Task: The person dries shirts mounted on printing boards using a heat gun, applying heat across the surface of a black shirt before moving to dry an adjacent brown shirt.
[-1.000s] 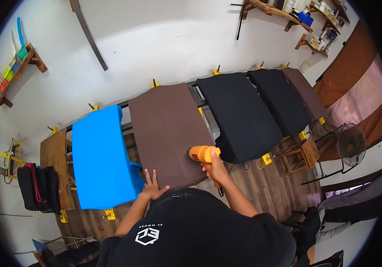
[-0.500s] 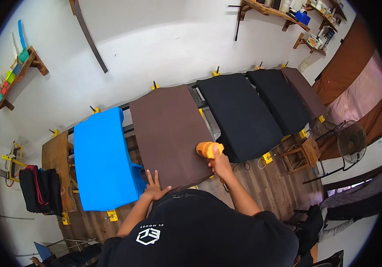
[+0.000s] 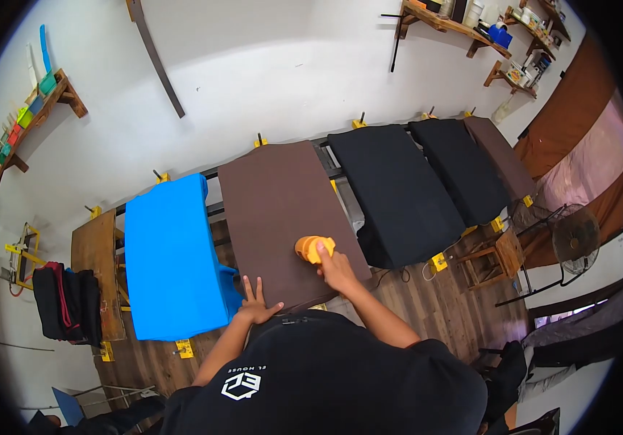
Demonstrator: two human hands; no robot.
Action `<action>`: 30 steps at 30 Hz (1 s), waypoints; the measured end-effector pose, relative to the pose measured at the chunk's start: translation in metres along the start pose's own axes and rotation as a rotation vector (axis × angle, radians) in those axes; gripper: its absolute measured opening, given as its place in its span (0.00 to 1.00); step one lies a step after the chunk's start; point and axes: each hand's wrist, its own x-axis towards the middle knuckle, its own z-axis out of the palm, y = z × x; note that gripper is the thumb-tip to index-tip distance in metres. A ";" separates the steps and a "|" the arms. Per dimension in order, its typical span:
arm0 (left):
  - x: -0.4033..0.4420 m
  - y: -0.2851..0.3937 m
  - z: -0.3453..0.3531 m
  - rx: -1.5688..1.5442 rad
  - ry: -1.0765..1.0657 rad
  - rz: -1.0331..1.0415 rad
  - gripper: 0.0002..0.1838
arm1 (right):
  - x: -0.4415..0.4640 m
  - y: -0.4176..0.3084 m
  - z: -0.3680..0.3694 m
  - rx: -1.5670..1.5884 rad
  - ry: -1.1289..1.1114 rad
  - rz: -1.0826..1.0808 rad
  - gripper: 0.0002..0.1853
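A brown cloth [image 3: 275,196] is stretched flat over a board in the middle of a row of boards. My left hand [image 3: 256,310] lies with spread fingers on its near left edge, holding nothing. My right hand [image 3: 336,271] is wrapped round an orange-and-yellow handheld tool [image 3: 314,249] with a round barrel, over the near right half of the brown cloth. The tool's exact kind is unclear, and I cannot tell if it touches the cloth. Beside the brown board lie a bright blue cloth [image 3: 173,261] on the left and a black cloth [image 3: 398,196] on the right.
Further right are another black cloth [image 3: 460,170] and a second brown one [image 3: 498,156]. A bare wooden board [image 3: 92,254] and folded dark garments [image 3: 68,304] sit at the left. A fan [image 3: 574,235] and wooden stool [image 3: 492,259] stand right. Shelves [image 3: 449,23] hang on the wall.
My right hand has carried the orange tool leftward over the brown cloth, away from its right edge. My left hand stays at the near left edge. The view has shifted slightly.
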 end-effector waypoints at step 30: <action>-0.001 -0.006 0.002 -0.053 0.027 0.045 0.72 | 0.012 0.026 0.008 -0.249 0.144 -0.194 0.51</action>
